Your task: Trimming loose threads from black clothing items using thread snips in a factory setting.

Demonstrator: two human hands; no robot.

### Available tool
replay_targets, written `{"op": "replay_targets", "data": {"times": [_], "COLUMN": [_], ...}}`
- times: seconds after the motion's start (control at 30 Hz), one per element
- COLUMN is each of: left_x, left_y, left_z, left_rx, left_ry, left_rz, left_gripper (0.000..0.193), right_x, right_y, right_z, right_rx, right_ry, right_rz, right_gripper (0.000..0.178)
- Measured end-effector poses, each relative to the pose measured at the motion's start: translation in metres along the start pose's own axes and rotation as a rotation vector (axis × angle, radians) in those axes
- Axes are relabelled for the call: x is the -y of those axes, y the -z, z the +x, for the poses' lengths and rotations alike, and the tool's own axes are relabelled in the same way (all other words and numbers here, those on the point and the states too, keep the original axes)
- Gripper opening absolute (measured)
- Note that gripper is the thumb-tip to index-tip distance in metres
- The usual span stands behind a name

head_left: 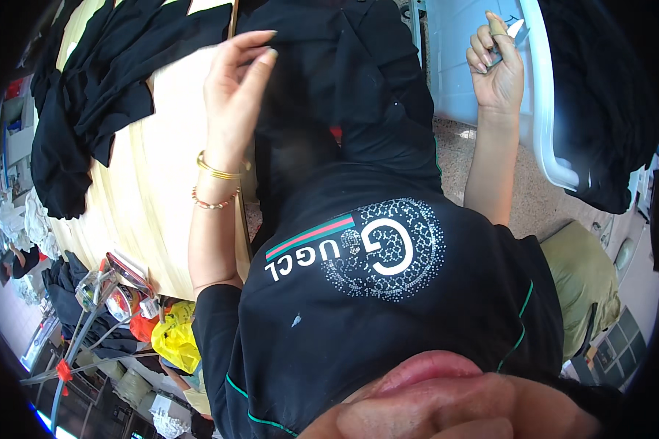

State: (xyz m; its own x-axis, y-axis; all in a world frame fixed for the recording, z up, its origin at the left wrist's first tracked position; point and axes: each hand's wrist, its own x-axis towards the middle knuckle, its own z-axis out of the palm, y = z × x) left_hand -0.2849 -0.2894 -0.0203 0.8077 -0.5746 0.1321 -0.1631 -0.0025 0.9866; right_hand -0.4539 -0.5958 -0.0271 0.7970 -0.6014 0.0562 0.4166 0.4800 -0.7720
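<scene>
Over the edge of the pale wooden table, my left hand (238, 84) is raised beside the black cloth (318, 69) spread before me. Its fingers stretch to the right with the thumb apart, and nothing shows between them. My right hand (499, 69) is up over the pale plastic tub on the right, fingers curled round small thread snips (516, 29). A bright pointed blade sticks out past the fingertips; most of the tool is hidden in the hand. The black cloth lies across my lap area, apart from both hands.
The wooden table (128, 186) on the left bears a heap of black garments (99, 95). At right stands the plastic tub (543, 110), with more black cloth (600, 88) beyond its rim. A yellow bag (176, 338) and metal rods (84, 329) are at lower left.
</scene>
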Motion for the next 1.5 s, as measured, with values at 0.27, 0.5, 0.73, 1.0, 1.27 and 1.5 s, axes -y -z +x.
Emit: {"op": "replay_targets", "data": {"times": [0.27,0.5,0.73,1.0,1.27,1.5], "left_x": [-0.016,-0.026,-0.014,-0.021,-0.023,-0.019], "left_y": [-0.044,-0.083,-0.071,-0.026,-0.015,-0.017], "left_z": [0.018,0.044,0.055,0.019,-0.01,-0.012], "left_rx": [0.0,-0.017,0.042,0.03,0.072,0.067], "left_ry": [-0.243,-0.497,-0.271,0.413,0.361,0.38], "left_rz": [0.444,0.891,0.648,-0.616,-0.603,-0.519], "left_gripper": [0.019,0.028,0.018,0.017,0.022,0.023], "right_x": [-0.034,-0.041,-0.042,0.0,-0.024,-0.047], "right_y": [-0.026,-0.046,-0.043,-0.066,-0.099,-0.123], "right_z": [-0.013,-0.024,-0.022,-0.039,-0.013,0.004], "right_rx": [-0.02,0.147,0.229,0.962,0.596,0.747], "right_ry": [-0.089,-0.066,-0.074,-0.296,0.176,0.395], "right_rz": [-0.336,-0.675,-0.944,-0.749,-0.952,-1.22], "right_gripper": [0.024,0.033,0.016,0.018,0.037,0.044]}}
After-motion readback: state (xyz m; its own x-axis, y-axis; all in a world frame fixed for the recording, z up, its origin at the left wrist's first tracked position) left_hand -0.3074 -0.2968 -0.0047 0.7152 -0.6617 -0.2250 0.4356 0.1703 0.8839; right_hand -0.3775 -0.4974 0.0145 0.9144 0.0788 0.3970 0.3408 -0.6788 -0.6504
